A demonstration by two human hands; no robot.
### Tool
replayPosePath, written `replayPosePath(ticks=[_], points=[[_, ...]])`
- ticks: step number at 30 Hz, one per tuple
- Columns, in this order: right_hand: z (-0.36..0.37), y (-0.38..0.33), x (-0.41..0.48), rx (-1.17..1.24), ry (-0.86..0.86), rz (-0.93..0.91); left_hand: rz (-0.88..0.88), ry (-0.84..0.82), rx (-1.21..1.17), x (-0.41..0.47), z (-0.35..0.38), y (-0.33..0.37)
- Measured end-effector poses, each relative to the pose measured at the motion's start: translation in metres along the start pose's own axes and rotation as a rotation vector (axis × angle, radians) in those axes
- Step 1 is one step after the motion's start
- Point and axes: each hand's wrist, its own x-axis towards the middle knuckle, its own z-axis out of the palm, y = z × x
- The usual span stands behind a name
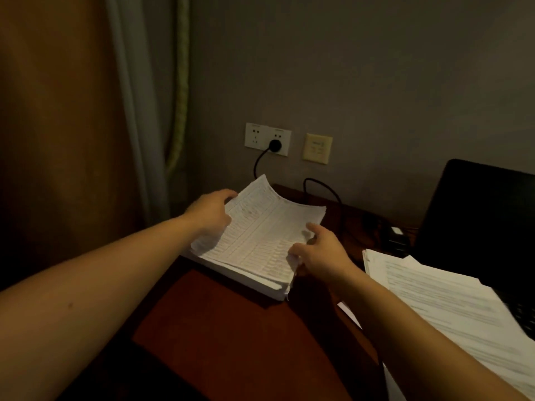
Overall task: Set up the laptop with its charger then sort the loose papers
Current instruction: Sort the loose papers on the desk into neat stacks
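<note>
From the head camera, both bare forearms reach forward and slightly inward over the dark red-brown wooden worktop (pixel 231 328). The left hand (pixel 211 215) is at the left edge of a thick stack of white printed papers (pixel 260 241) — its thumb lies on top of the upper sheets and the other fingers go beneath them. That edge is lifted, so the far left corner curls upward. The right hand (pixel 321 253) is at the stack's near right corner, with the index finger stretched out across the top page while the remaining fingers curl in and pinch the sheet edges there.

The stack lies between the two hands on the far left part of the worktop, its lower sheets flat on the wood. To the right, near the right forearm, a spread pile of loose white sheets (pixel 434 299) lies partly over the keyboard of an open black laptop (pixel 477 212) whose screen is dark.

A black charger cable (pixel 333 193) loops behind the stack — a round black plug (pixel 274 145) sits in a white wall socket (pixel 254 137). A beige wall plate (pixel 317 148) is near the socket, and a brown curtain (pixel 58 140) hangs at the left.
</note>
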Motion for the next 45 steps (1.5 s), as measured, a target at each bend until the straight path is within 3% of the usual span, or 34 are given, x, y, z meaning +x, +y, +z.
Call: replayPosePath(ticks=[3,5,12,15,18,21,24,28,34,40,45], points=[[0.006,0.005,0.002,-0.568,0.018,-0.164,-0.031,0.059,0.131,0.002,0.009,-0.01],[0.011,0.008,-0.001,-0.764,-0.009,-0.147,-0.044,0.034,0.253,0.003,0.014,-0.013],[0.0,0.01,-0.013,-0.971,-0.057,-0.187,-0.091,-0.124,0.497,-0.006,0.02,-0.003],[-0.025,0.013,-0.028,-0.884,-0.016,-0.227,-0.052,-0.12,0.526,-0.022,0.03,0.021],[-0.056,0.025,-0.057,-0.726,0.045,-0.308,0.204,0.027,0.488,-0.048,0.051,0.066],[-0.09,0.045,-0.093,-0.61,0.098,-0.244,0.386,0.051,0.364,-0.078,0.077,0.121],[-0.131,0.073,-0.124,-0.603,0.16,-0.127,0.489,-0.058,0.273,-0.107,0.107,0.164],[-0.19,0.115,-0.159,-0.498,0.269,0.055,0.61,-0.33,0.301,-0.138,0.139,0.194],[-0.231,0.146,-0.207,0.07,0.425,0.303,0.716,-0.537,0.356,-0.178,0.181,0.216],[-0.24,0.15,-0.243,0.377,0.264,0.386,0.809,-0.5,0.402,-0.185,0.194,0.212],[-0.235,0.151,-0.256,0.311,0.104,0.366,0.803,-0.468,0.428,-0.187,0.19,0.215]])
